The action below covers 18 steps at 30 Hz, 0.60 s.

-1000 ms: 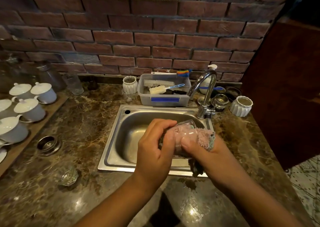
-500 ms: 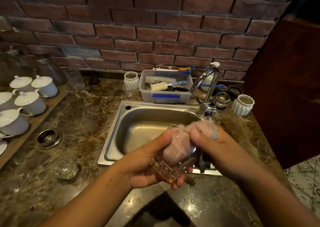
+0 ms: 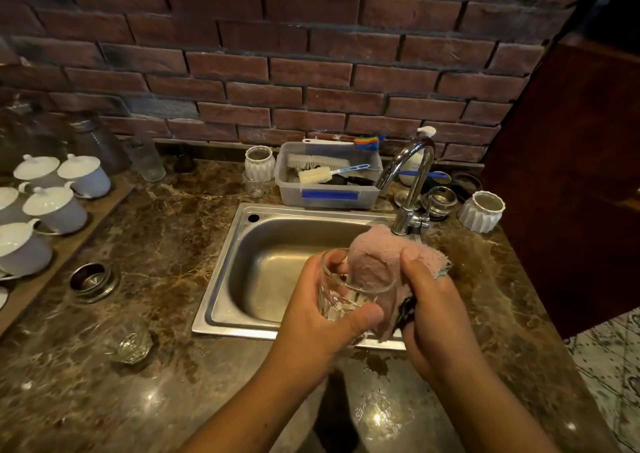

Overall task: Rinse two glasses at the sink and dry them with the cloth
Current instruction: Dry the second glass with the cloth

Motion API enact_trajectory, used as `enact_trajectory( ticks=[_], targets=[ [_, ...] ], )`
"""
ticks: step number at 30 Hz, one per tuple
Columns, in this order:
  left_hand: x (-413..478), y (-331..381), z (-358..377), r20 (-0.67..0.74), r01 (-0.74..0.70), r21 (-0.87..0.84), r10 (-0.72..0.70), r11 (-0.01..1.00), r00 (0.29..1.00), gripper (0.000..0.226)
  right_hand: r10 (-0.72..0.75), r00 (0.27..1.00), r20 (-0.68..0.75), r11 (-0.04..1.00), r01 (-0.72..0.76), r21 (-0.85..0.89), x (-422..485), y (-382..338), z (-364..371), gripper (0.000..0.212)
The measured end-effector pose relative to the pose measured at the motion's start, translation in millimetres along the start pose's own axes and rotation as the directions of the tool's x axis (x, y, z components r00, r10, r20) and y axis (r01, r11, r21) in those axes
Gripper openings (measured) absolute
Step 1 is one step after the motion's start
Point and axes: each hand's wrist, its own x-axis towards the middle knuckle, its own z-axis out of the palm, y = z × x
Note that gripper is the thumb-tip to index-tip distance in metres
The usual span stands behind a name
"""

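My left hand [image 3: 317,317] grips a clear glass [image 3: 341,302] from the left, holding it upright over the front right of the steel sink [image 3: 242,244]. A pink cloth [image 3: 377,262] is stuffed into the glass's mouth and bulges out above it. My right hand [image 3: 431,314] holds the cloth at the glass's right side, thumb on top. A second clear glass [image 3: 130,341] stands alone on the marble counter left of the sink. No water runs from the chrome tap [image 3: 408,189].
A grey tub [image 3: 329,194] of brushes sits behind the sink, with white ribbed jars [image 3: 481,212] beside it. White lidded cups [image 3: 55,206] rest on a wooden board at the left. A metal ring [image 3: 91,279] lies on the counter. A dark wooden panel [image 3: 571,175] stands at the right.
The glass has turned from lying tilted between my hands to upright, and the cloth now pokes out of its mouth. Both hands stay over the sink's front right.
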Motion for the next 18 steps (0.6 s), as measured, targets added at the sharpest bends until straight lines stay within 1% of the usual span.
enact_trajectory(
  ticks=[2,4,7,11,15,18],
  targets=[
    [3.0,0.2,-2.3,0.01,-0.077,-0.01,0.077,0.997,0.997,0.074,0.074,0.991,0.115,0.99,-0.087,0.111,-6.2,3.3,3.8,0.055],
    [6.1,-1.9,-4.6,-0.011,-0.118,-0.003,0.118,0.993,0.993,0.083,0.125,0.973,0.194,0.972,-0.159,0.17,-11.3,9.5,8.6,0.058],
    [7.2,-7.7,-6.7,-0.053,-0.114,-0.009,0.114,0.993,0.992,0.091,0.185,0.954,0.235,0.949,-0.236,0.21,-12.4,15.8,10.2,0.063],
    [2.1,-16.6,-6.4,-0.099,-0.103,-0.022,0.101,0.994,0.99,0.098,0.254,0.926,0.28,0.933,-0.311,0.181,-12.9,14.4,8.2,0.062],
    [0.1,-17.1,-9.6,-0.073,-0.134,0.046,0.137,0.99,0.988,0.093,0.341,0.877,0.338,0.877,-0.426,0.222,-7.4,11.3,3.1,0.059],
    [-1.2,-18.8,-14.7,-0.078,-0.154,0.123,0.165,0.98,0.983,0.085,0.403,0.842,0.359,0.851,-0.489,0.191,-4.1,11.8,0.4,0.053]
  ],
)
